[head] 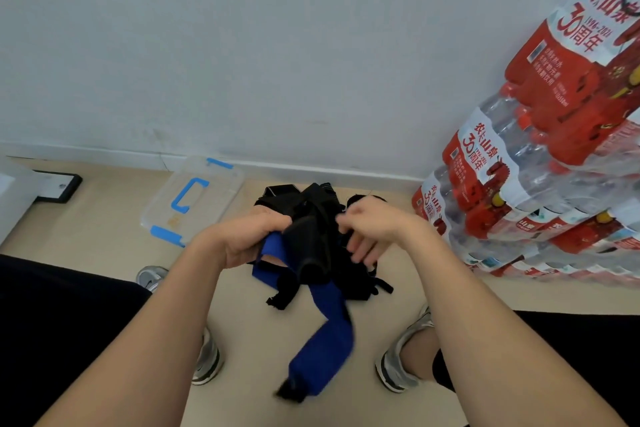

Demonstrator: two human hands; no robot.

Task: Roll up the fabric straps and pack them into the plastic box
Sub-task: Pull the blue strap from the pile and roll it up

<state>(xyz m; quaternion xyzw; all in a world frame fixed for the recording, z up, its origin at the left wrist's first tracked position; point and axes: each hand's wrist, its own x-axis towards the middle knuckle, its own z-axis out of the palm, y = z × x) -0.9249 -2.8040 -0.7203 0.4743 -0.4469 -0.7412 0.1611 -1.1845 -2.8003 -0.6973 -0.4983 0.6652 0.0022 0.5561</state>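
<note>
A tangle of black fabric straps (311, 215) lies on the beige floor between my feet and the wall. My left hand (247, 239) grips a blue strap (327, 333) that hangs down in a loose band, together with a dark rolled piece (310, 250). My right hand (369, 230) pinches black strap fabric at the top of the pile. A clear plastic lid with blue clips (192, 198) rests on the floor at the back left, by the wall. The box itself is hidden, if it is under the straps.
Stacked packs of water bottles with red labels (540, 156) fill the right side. A white wall (277, 45) stands close ahead. My shoes (403, 357) flank the pile. A white object on a black base (52, 187) sits at the far left.
</note>
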